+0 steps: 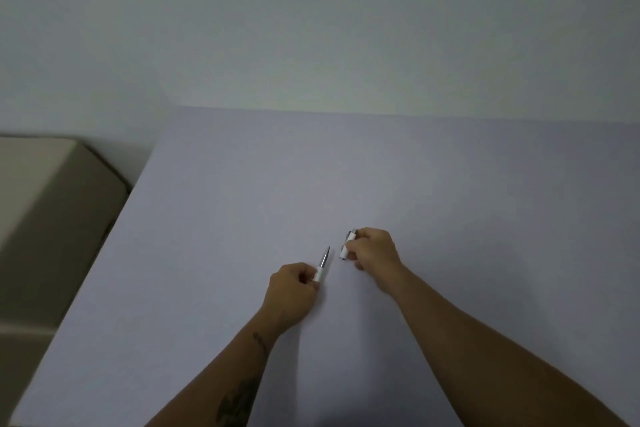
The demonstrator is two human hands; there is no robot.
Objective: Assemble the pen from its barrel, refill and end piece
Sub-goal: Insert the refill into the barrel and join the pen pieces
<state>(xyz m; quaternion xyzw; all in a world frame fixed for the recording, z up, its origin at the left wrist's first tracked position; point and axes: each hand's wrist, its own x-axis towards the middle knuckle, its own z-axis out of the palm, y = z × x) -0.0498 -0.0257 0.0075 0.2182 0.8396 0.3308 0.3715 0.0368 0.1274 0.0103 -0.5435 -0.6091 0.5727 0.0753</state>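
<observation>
My left hand (pixel 292 289) is closed on a white pen piece with a silver pointed tip (pixel 322 263); the tip points up and away from me. A short gap to its right, my right hand (pixel 374 250) pinches another white pen piece with a dark clip (pixel 347 244), most of it hidden behind the fingers. Both hands hover low over the pale table (pixel 242 218), the two pieces apart and not touching. I cannot make out a separate refill.
The table's left edge runs diagonally from the lower left up to the wall. A beige box-like object (pixel 52 204) stands beyond that edge on the left. A plain wall rises behind the table's far edge.
</observation>
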